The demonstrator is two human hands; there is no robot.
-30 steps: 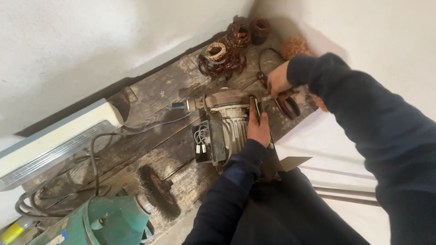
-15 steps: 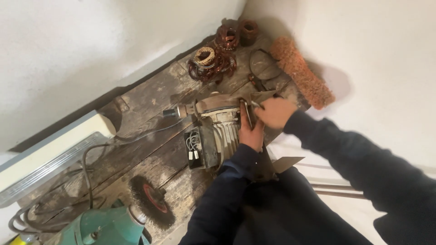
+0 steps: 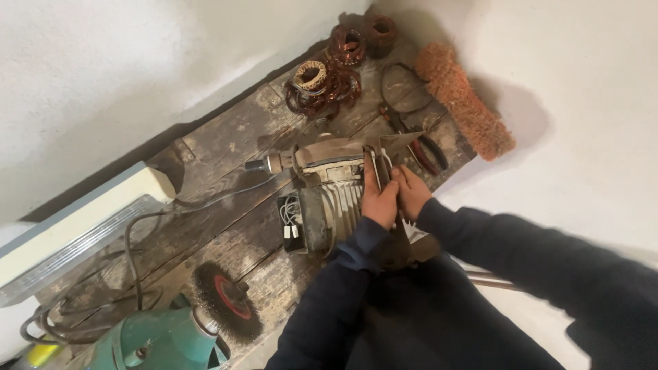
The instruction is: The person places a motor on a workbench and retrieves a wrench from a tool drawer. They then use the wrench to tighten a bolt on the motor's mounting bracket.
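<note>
A grey electric motor (image 3: 327, 188) with a ribbed casing and a protruding shaft lies on a worn wooden bench (image 3: 226, 147). My left hand (image 3: 378, 199) presses on the motor's rear end. My right hand (image 3: 411, 192) sits right beside it, fingers curled at the same end cover, against a thin metal piece (image 3: 401, 142). Whether either hand grips a tool is hidden. An open terminal box (image 3: 291, 220) with white wires shows on the motor's near side.
Copper winding coils (image 3: 322, 82) lie at the bench's far end, next to an orange brush roller (image 3: 462, 103) and red-handled pliers (image 3: 428, 152). A wire wheel (image 3: 226, 305) on a green grinder (image 3: 154, 340) sits near left, with black cable (image 3: 133, 253) and a white box (image 3: 75, 226).
My right hand came back from the far right of the bench to the motor's rear end, next to my left hand. The view shifted, showing the orange roller.
</note>
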